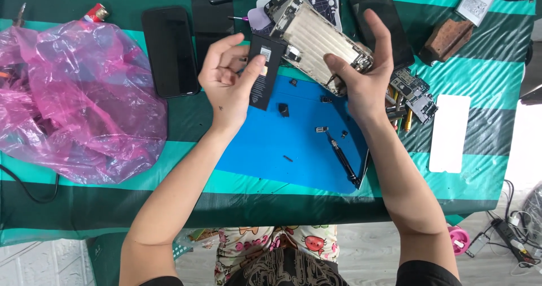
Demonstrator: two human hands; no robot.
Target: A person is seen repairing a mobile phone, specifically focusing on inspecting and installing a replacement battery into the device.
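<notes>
A person sits at a desk [113,207] covered in a green and teal striped cloth, both bare forearms reaching away from the near edge. On the blue work mat [293,150] between the arms lie a black screwdriver [343,161] and a few small dark parts.

Above the mat, the left hand [228,83] has its thumb and fingers closed around a flat black phone battery [264,74], which it holds tilted, the label side showing. Just to the right, the right hand [364,74] grips an opened phone frame [316,40] from its right side, thumb on the near edge and fingers curled over the far edge; the metal inside faces up. Battery and frame almost touch at the frame's left end.

To the left lies a crumpled pink plastic bag [79,100]. Beyond the left hand rests a black phone [169,52], screen dark. To the right of the mat sit small circuit boards [415,94] and a white rectangular panel [449,132]. Further off, at the right, lies a brown block [446,40].
</notes>
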